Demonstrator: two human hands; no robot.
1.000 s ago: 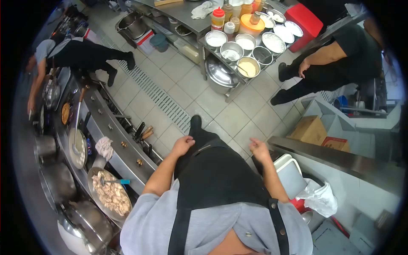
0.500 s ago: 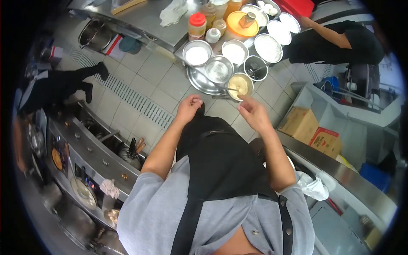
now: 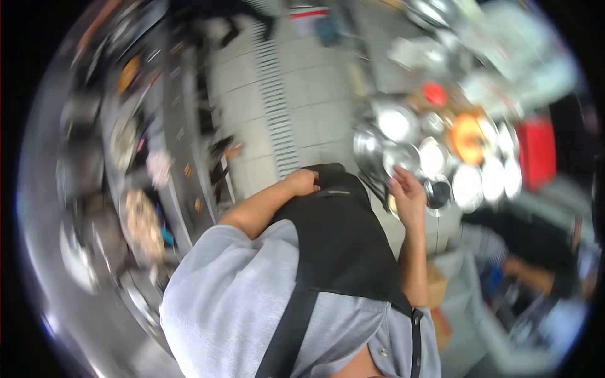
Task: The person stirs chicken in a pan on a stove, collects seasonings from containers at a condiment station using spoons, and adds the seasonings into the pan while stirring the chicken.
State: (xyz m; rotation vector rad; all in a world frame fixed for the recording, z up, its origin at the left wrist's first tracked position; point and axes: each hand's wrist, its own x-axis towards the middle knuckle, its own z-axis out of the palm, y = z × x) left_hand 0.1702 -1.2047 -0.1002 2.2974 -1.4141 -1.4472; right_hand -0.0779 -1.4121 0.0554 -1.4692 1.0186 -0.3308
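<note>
My right hand (image 3: 408, 195) is raised over the near edge of a group of metal bowls, fingers stretched and apart, holding nothing I can see. Just beyond its fingertips is a steel bowl (image 3: 401, 153) of clear liquid. Partly hidden behind the hand sits a bowl with pale yellow contents (image 3: 393, 205). To its right stands a container of dark liquid (image 3: 438, 194). My left hand (image 3: 302, 182) rests near the black apron (image 3: 340, 239) at my waist, fingers curled, with nothing visible in them. Motion blurs the view.
Bowls of white contents (image 3: 467, 188), an orange lid (image 3: 467, 138), a red-capped jar (image 3: 435, 94) and a red container (image 3: 537, 154) crowd the right. A stove counter (image 3: 173, 126) with pans runs along the left. A drain grate (image 3: 274, 101) crosses the tiled floor. A co-worker (image 3: 529, 252) is at the lower right.
My view has swung, so the bowls now appear farther right and the stove more upright. My right hand has come away from the yellow bowl. My left hand is closer to the apron.
</note>
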